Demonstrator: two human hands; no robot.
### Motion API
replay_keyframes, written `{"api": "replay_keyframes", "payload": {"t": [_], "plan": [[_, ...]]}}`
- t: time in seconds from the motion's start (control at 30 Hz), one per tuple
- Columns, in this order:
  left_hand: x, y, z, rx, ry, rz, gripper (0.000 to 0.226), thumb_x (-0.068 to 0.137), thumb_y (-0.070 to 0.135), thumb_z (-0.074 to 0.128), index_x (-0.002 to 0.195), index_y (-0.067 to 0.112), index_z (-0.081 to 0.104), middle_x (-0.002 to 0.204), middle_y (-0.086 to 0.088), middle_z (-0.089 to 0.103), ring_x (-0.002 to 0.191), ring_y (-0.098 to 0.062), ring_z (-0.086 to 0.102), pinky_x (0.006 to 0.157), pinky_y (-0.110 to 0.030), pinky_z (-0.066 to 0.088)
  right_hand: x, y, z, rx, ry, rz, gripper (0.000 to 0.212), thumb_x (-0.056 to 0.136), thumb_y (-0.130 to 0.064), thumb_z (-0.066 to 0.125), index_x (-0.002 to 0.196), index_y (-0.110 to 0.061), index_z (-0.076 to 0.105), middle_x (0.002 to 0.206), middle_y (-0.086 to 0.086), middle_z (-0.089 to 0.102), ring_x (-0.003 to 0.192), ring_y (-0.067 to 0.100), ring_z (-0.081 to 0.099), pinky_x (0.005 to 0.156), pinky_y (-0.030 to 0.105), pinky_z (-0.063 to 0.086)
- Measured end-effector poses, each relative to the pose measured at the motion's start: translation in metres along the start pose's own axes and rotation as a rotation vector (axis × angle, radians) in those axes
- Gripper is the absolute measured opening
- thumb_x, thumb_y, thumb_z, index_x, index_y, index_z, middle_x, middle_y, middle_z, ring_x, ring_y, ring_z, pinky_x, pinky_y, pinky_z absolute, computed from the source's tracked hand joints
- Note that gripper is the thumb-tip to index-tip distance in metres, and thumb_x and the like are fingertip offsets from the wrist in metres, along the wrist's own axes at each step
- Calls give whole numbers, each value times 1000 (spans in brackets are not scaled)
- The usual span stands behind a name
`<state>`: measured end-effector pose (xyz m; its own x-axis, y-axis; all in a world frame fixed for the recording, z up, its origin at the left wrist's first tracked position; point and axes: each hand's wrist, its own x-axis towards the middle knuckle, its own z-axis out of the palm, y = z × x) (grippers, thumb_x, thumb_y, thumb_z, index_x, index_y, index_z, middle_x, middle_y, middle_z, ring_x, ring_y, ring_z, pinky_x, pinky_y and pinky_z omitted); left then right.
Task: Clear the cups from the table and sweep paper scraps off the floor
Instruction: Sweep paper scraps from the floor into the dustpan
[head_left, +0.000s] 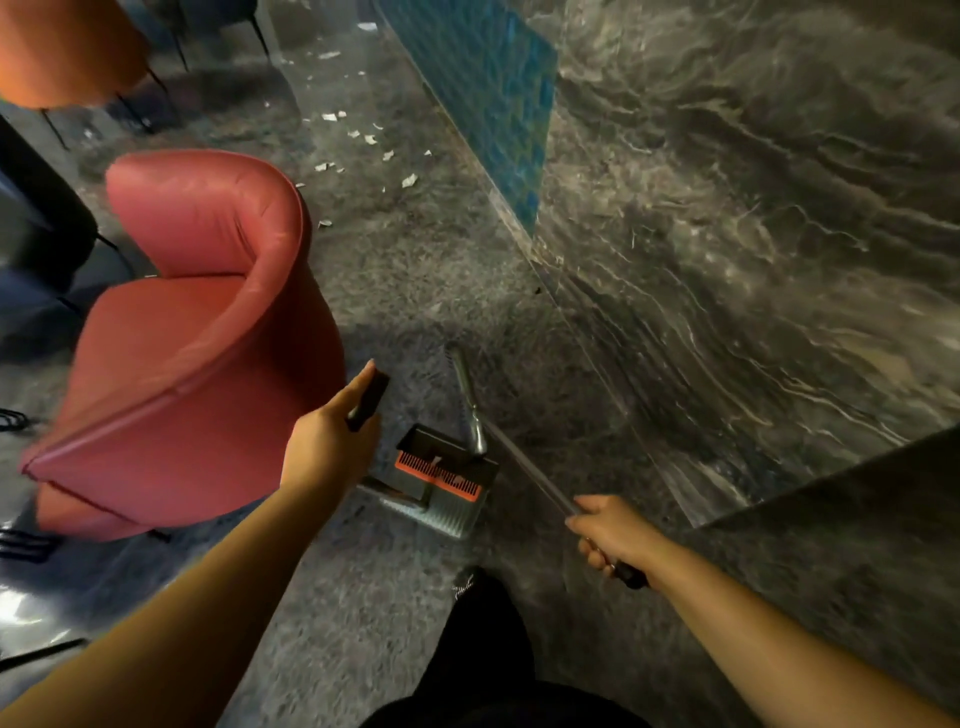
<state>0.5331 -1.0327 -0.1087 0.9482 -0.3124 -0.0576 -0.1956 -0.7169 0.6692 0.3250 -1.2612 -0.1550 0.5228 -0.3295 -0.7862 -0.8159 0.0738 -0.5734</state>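
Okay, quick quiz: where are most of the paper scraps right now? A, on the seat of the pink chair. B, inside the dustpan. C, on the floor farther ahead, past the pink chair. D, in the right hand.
C: the paper scraps lie scattered on the floor beyond the pink chair, well ahead of the dustpan.

Polished marble-look floor (415, 270) and wall (727, 208); smooth, perhaps leather pink armchair (197, 322); shiny metal broom pole (524, 467); white paper scraps (409, 181).

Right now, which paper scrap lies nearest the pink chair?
The lone paper scrap beside the pink chair, just off its back's upper right edge; the other scraps lie farther up the floor.
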Motion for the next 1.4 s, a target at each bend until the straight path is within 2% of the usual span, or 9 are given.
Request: {"api": "replay_keyframes", "payload": {"t": [0.1, 0.3, 0.53, 0.7, 0.83, 0.93, 1.07, 1.23, 1.4], "plan": [[57, 6, 11, 8, -6, -2, 68, 86, 19, 68, 139, 53, 41, 107, -5, 72, 85, -22, 67, 73, -34, 52, 35, -42, -17, 1, 12, -1, 35, 97, -16, 55, 130, -10, 50, 58, 5, 44, 38, 9, 39, 33, 16, 29], [168, 32, 22, 72, -18, -2, 66, 86, 28, 66, 137, 59, 38, 83, 0, 70, 58, -12, 61, 55, -25, 42, 102, -122, -47, 22, 9, 22, 35, 96, -11, 53, 131, -9, 51, 58, 4, 44, 38, 8, 38, 34, 17, 29], [286, 57, 39, 80, -2, -66, 65, 87, 26, 65, 139, 56, 39, 80, -5, 68, 54, -17, 59, 52, -26, 41, 199, -220, -96, 6, 21, 12, 28, 96, -3, 49, 123, 3, 50, 57, 7, 43, 39, 10, 38, 32, 15, 27], [374, 75, 46, 95, 61, -113, 65, 88, 24, 66, 142, 51, 40, 80, -7, 69, 66, -26, 67, 54, -26, 39, 288, -301, -135, -6, -18, 20, 41, 95, -3, 51, 136, -6, 42, 55, 8, 46, 33, 9, 40, 33, 16, 29], [438, 85, 48, 93, 146, -133, 65, 88, 24, 67, 141, 51, 41, 69, -2, 61, 48, -9, 52, 51, -26, 36, 342, -366, -155, -30, -49, 17, 39, 95, -4, 51, 133, -8, 45, 55, 7, 48, 31, 8, 40, 33, 16, 30], [480, 85, 45, 105, 193, -143, 66, 87, 25, 68, 141, 51, 40, 68, -2, 61, 48, -4, 50, 54, -27, 37, 371, -412, -157, -43, -62, -3, 41, 95, -5, 50, 135, -9, 44, 54, 6, 47, 31, 7, 40, 33, 15, 29], [538, 78, 39, 95, 213, -183, 65, 87, 27, 68, 140, 53, 40, 77, -4, 67, 53, -7, 54, 59, -26, 39, 409, -470, -150, -33, -85, -10, 48, 96, -4, 50, 142, -8, 38, 54, 6, 45, 31, 6, 38, 32, 14, 28], [623, 60, 29, 89, 169, -204, 65, 89, 26, 67, 142, 50, 39, 95, -13, 72, 70, -27, 65, 63, -27, 40, 454, -542, -135, -29, -83, -8, 46, 96, -3, 50, 140, -9, 40, 56, 7, 45, 30, 6, 38, 32, 14, 27], [702, 42, 9, 106, 134, -208, 66, 90, 26, 66, 142, 52, 36, 100, -14, 72, 69, -27, 64, 61, -28, 41, 492, -606, -117, -40, -60, 9, 46, 95, -4, 51, 140, -9, 42, 55, 6, 47, 34, 8, 39, 33, 16, 29]]}}
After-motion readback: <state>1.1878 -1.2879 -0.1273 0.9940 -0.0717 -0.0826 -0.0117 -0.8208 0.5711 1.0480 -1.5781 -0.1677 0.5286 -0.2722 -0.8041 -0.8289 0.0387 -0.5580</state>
